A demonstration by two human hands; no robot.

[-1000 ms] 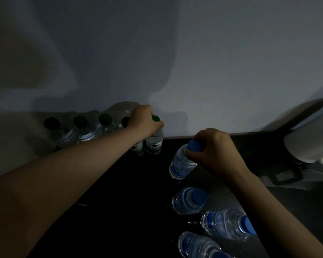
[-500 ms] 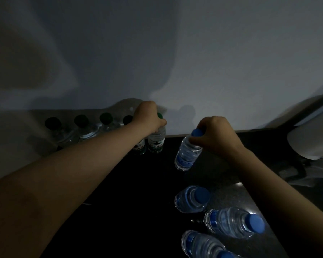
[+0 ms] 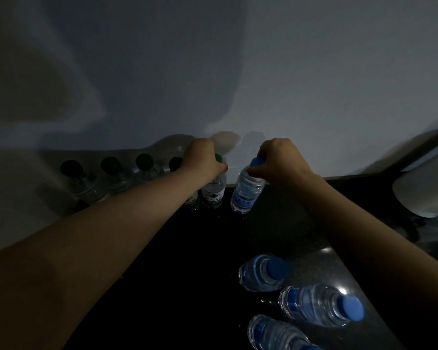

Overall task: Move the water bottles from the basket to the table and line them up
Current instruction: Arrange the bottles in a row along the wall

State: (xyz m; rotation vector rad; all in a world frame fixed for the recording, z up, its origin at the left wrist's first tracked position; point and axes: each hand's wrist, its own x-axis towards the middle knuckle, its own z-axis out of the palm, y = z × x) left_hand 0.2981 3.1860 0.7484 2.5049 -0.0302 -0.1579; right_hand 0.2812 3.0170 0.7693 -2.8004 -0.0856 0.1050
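My right hand [image 3: 278, 157] has its fingers [image 3: 257, 170] curled tight round the neck of the blue-capped bottle [image 3: 247, 190], tilted at the row's end by the wall. My left hand [image 3: 202, 160] clasps the neighbouring green-capped bottle [image 3: 214, 192]. Three blue-capped spares [image 3: 262, 274] stand nearer on the dark tabletop [image 3: 187, 261].

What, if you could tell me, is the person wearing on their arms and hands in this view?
Nothing shows: the left hand and right hand are bare, with no gloves, rings or watch visible. Both forearms are uncovered to the frame edge, with no sleeve in sight. The dim light could hide small details.
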